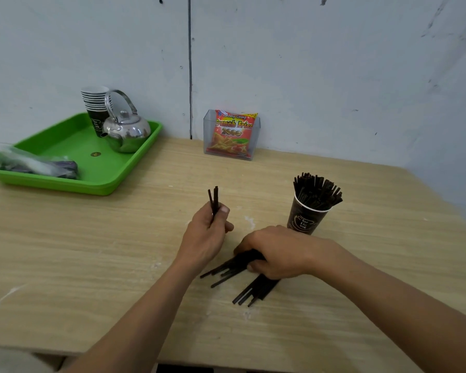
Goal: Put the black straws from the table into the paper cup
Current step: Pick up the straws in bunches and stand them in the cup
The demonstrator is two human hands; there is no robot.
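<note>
Left grip (209,232) clamps a few thin black plastic straws (214,197) upright; right grip (277,251) closes on the black straw pile (232,269), dark paper cup (306,218) just beyond.

Wood-grain counter (119,251) carried a green tray (102,181) far left, clear snack holder (232,135) at the wall, paper cup (304,219) right, loose black straws (253,289) near front, possibly two piles.

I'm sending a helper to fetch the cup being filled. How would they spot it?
On the wooden table, look right of the hands, away from the green tray. The paper cup stands alone there, dark with a white rim. Unlike the stacked cups on the tray, it bristles with black straws.
</note>
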